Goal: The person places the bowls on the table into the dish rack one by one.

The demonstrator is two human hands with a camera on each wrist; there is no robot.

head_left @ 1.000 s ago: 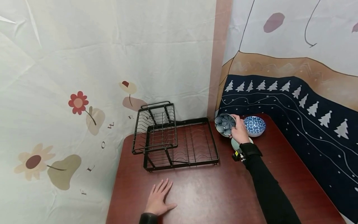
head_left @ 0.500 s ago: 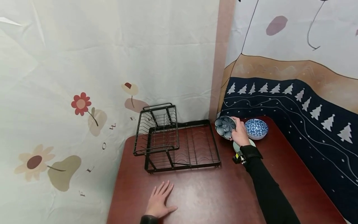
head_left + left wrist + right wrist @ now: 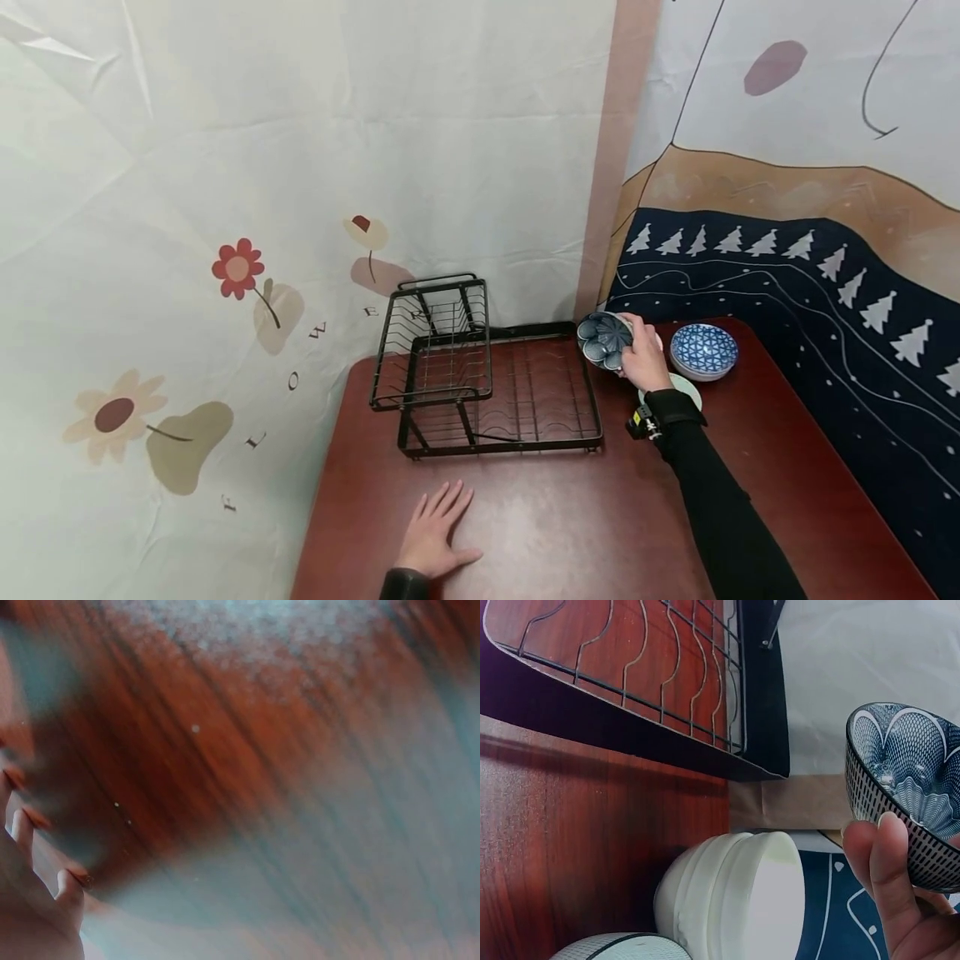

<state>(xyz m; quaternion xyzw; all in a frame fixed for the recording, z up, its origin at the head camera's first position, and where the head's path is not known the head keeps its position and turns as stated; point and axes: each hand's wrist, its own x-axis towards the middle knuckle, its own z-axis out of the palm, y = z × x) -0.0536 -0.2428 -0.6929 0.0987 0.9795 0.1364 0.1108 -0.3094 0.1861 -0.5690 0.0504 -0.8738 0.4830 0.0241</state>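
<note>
My right hand (image 3: 647, 358) grips a small bowl (image 3: 602, 340) by its rim, thumb and fingers on either side. The bowl has dark blue-grey petal patterns inside and is tilted so its inside shows in the head view. In the right wrist view the bowl (image 3: 885, 796) is in the air, away from the table, with two fingers (image 3: 889, 862) against its outer wall. It overlaps the back right corner of a black wire dish rack (image 3: 498, 446) in the head view. My left hand (image 3: 435, 537) rests on the table with fingers spread, holding nothing.
A blue-and-white patterned bowl (image 3: 703, 350) stands at the back right. A pale green dish (image 3: 686, 388) is partly hidden under my right wrist. White nested bowls (image 3: 705, 900) show in the right wrist view. Fabric-covered walls (image 3: 487, 167) border the table (image 3: 570, 517).
My right hand and the bowl have moved slightly left, nearer the rack's corner and away from the other bowls. The head view has turned a little. My left hand stays on the table.
</note>
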